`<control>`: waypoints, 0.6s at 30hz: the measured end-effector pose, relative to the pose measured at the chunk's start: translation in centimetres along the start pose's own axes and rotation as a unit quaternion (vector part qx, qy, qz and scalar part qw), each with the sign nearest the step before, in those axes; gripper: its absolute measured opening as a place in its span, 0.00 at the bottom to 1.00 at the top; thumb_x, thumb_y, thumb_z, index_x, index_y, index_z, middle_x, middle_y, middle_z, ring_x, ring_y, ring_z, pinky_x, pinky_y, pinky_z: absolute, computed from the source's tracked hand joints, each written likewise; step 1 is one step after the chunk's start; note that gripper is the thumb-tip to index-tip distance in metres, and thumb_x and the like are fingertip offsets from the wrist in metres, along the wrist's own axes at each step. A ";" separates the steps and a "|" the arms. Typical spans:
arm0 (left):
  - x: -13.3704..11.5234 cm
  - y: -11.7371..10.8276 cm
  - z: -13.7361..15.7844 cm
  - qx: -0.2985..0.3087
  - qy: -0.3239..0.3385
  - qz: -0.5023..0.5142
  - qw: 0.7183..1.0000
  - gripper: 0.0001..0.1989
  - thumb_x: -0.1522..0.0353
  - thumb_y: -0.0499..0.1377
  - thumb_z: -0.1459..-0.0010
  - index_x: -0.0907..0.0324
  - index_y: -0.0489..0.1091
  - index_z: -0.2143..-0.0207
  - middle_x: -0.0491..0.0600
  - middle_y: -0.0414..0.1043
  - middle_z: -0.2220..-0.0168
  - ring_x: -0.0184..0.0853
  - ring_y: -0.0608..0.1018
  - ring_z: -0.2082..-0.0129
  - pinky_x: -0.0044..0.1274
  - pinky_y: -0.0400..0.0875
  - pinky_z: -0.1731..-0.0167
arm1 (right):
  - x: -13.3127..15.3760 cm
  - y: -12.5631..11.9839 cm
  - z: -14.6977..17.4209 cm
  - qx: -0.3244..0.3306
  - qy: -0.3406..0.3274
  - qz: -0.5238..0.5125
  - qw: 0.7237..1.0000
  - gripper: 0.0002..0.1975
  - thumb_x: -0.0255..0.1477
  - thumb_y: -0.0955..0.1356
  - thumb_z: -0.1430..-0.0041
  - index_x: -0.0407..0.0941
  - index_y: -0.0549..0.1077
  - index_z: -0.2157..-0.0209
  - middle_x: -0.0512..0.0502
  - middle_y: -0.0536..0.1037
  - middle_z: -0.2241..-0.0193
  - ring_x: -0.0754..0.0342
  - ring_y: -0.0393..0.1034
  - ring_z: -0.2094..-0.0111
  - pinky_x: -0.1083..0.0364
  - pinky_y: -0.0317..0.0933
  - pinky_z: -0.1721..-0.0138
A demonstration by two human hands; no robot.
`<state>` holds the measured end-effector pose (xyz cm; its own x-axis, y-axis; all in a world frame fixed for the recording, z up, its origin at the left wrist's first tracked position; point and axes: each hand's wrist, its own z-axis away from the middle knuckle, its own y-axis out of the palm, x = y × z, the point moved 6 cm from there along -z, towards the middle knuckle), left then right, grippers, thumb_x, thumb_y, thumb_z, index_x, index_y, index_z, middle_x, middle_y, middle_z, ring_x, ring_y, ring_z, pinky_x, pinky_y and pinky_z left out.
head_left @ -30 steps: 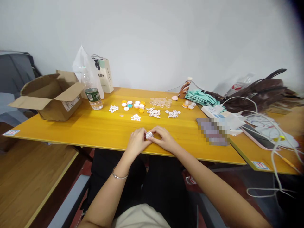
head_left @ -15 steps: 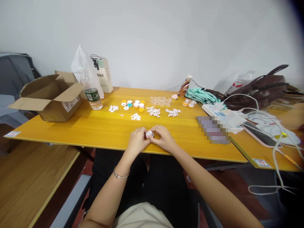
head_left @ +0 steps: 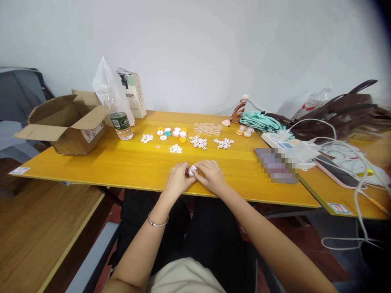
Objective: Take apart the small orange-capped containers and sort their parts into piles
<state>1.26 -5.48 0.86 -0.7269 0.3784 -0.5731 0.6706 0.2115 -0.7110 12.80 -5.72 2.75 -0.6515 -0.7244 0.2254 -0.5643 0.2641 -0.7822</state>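
Near the table's front edge, my left hand [head_left: 179, 178] and my right hand [head_left: 211, 176] are closed on one small round white piece [head_left: 192, 170] between them. My right thumb lies over part of it, so its details are hidden. Beyond my hands sit several small white discs [head_left: 176, 149]. Two clusters of white openwork pieces lie behind: a left cluster [head_left: 198, 142] and a right cluster [head_left: 224, 143]. Clear round cups [head_left: 208, 128] stand in rows farther back. White, orange and teal round caps [head_left: 168, 133] are left of them, with small white pegged pieces [head_left: 147, 138] farther left.
An open cardboard box [head_left: 73, 122] and a water bottle [head_left: 120, 122] stand at the left. A pixelated flat object [head_left: 276, 166] lies to the right, near a power strip [head_left: 276, 140], white cables and a phone [head_left: 337, 171]. A teal cloth [head_left: 259, 121] and brown bag [head_left: 339, 110] are behind.
My right thumb has moved farther over the round white piece, covering more of its top. The view has shifted slightly. Both hands stay in about the same place.
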 end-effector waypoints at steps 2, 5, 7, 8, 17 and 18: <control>0.0 0.0 -0.1 0.005 -0.009 0.000 1.000 0.08 0.65 0.58 0.51 0.59 0.62 0.76 0.43 0.64 0.77 0.30 0.67 0.76 0.21 0.58 0.74 | 0.2 0.0 0.0 0.003 -0.006 0.008 1.000 0.08 0.32 0.61 0.39 0.47 0.70 0.62 0.45 0.77 0.63 0.49 0.67 0.60 0.49 0.53 0.59; -0.1 0.0 -0.2 0.015 -0.026 -0.002 1.000 0.09 0.65 0.59 0.52 0.59 0.62 0.76 0.43 0.64 0.77 0.29 0.67 0.76 0.21 0.57 0.74 | 0.3 0.0 0.1 0.004 -0.012 0.009 1.000 0.08 0.31 0.60 0.39 0.47 0.69 0.62 0.44 0.77 0.63 0.49 0.68 0.60 0.48 0.53 0.58; -0.1 -0.1 -0.2 0.019 -0.033 -0.002 0.999 0.10 0.64 0.59 0.52 0.59 0.62 0.76 0.43 0.64 0.77 0.30 0.67 0.76 0.21 0.58 0.74 | 0.2 -0.3 0.1 -0.020 -0.004 -0.008 1.000 0.08 0.30 0.60 0.39 0.47 0.69 0.62 0.44 0.76 0.63 0.48 0.68 0.60 0.47 0.55 0.58; -0.1 -0.1 -0.3 0.019 -0.035 -0.002 0.999 0.10 0.63 0.59 0.52 0.59 0.62 0.76 0.43 0.65 0.77 0.30 0.67 0.76 0.21 0.58 0.75 | 0.1 -0.5 0.1 -0.043 0.008 -0.023 0.999 0.08 0.30 0.60 0.39 0.48 0.69 0.61 0.44 0.76 0.63 0.48 0.68 0.60 0.47 0.56 0.57; 0.1 0.0 0.0 -0.001 -0.001 -0.045 0.999 0.11 0.63 0.55 0.45 0.60 0.67 0.61 0.50 0.68 0.67 0.37 0.72 0.64 0.27 0.64 0.62 | -1.5 -0.4 0.2 -0.103 0.111 -0.206 0.967 0.09 0.31 0.64 0.44 0.48 0.70 0.61 0.46 0.76 0.63 0.50 0.71 0.61 0.50 0.64 0.56; 0.2 0.0 0.0 -0.001 -0.002 -0.050 0.999 0.14 0.63 0.54 0.44 0.59 0.66 0.57 0.51 0.68 0.65 0.38 0.71 0.62 0.28 0.64 0.60 | -1.9 -0.5 0.3 -0.116 0.133 -0.229 0.957 0.08 0.32 0.65 0.45 0.47 0.70 0.62 0.46 0.76 0.64 0.51 0.71 0.62 0.50 0.65 0.57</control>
<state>1.15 -5.44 0.75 -0.7915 0.3510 -0.5003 0.5941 0.2498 -0.7646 14.48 -4.66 2.51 -0.3980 -0.6177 0.6783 -0.8989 0.1148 -0.4229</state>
